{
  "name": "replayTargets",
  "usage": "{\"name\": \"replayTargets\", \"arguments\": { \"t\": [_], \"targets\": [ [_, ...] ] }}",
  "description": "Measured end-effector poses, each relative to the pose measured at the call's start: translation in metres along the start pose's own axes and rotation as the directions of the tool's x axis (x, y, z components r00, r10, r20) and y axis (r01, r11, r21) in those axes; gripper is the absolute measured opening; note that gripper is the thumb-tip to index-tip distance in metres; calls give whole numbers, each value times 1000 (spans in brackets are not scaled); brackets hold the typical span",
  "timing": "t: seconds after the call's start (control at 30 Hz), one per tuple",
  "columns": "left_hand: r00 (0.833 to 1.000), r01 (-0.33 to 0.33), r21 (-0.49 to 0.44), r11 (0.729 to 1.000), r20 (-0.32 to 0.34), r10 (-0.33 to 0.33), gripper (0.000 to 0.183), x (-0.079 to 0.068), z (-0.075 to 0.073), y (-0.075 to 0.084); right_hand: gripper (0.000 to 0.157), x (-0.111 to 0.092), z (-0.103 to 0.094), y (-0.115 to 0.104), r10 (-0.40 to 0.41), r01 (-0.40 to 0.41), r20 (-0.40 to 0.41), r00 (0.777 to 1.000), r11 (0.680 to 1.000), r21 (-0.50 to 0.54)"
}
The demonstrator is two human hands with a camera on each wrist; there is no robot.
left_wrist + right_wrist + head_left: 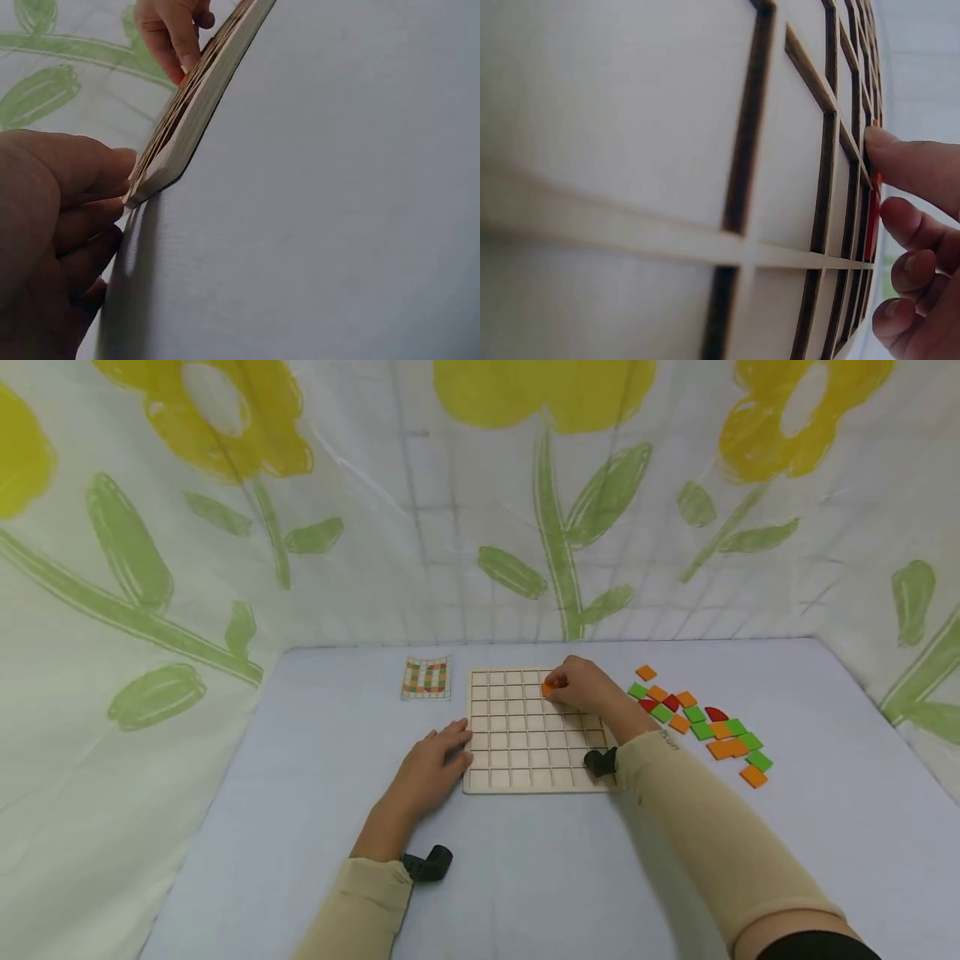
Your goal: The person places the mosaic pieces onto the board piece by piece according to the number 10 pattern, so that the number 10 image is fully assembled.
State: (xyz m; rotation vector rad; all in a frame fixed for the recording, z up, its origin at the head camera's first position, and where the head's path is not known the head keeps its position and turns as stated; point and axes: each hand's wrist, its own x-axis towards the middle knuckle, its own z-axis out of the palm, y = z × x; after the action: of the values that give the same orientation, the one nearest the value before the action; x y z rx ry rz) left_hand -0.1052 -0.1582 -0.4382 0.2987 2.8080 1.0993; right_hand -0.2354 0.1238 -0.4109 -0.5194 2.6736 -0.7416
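A pale wooden grid board (510, 735) lies on the table, its cells framed by thin raised strips. My left hand (431, 768) touches the board's left edge with its fingers loosely spread; the left wrist view has the fingertips against the board corner (161, 176). Over the upper right cells, my right hand (585, 683) pinches an orange square tile (548, 690) at the grid. In the right wrist view a red piece (871, 225) sits in a cell beside the fingers. My right hand hides part of the tile and nearby cells.
Right of the board are scattered orange tiles (753, 776), green tiles (759, 761) and red rounded pieces (716, 714). A small pattern card (426, 678) lies at the board's upper left. Behind the table hangs a flower-printed curtain (360, 552).
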Motion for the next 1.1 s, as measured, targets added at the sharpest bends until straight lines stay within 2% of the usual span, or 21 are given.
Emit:
{"name": "replayTargets", "arguments": {
  "t": [0.17, 0.33, 0.47, 0.6, 0.73, 0.83, 0.97, 1.1],
  "targets": [
    [997, 31, 0, 1000, 71, -31, 44, 12, -2, 0, 38, 0, 5, 2, -18, 20, 32, 999, 998, -65],
    [994, 16, -18, 1000, 113, -14, 42, 14, 2, -11, 41, -8, 2, 0, 12, -12, 17, 1000, 1000, -6],
    [997, 3, -47, 999, 81, 1, 41, 13, 0, -20, 43, -21, -21, 11, 52, -47, -70, 996, 997, 68],
    [999, -6, -55, 998, 40, 8, 41, 13, -6, -23, 41, -40, -48, 40, 143, -128, -142, 980, 986, 106],
    [999, -26, -45, 999, 22, 27, 40, 15, -10, -22, 40, -66, -65, 68, 247, -234, -135, 960, 967, 101],
    [998, -50, -46, 998, 24, 51, 40, 17, -10, -21, 41, -82, -69, 81, 291, -284, -96, 952, 956, 75],
    [997, -76, -48, 996, 30, 78, 41, 20, -6, -21, 43, -96, -66, 92, 311, -310, -54, 949, 950, 29],
    [996, -88, -55, 995, 27, 90, 40, 22, -2, -21, 45, -99, -58, 99, 292, -293, -88, 952, 956, 4]
  ]
}}
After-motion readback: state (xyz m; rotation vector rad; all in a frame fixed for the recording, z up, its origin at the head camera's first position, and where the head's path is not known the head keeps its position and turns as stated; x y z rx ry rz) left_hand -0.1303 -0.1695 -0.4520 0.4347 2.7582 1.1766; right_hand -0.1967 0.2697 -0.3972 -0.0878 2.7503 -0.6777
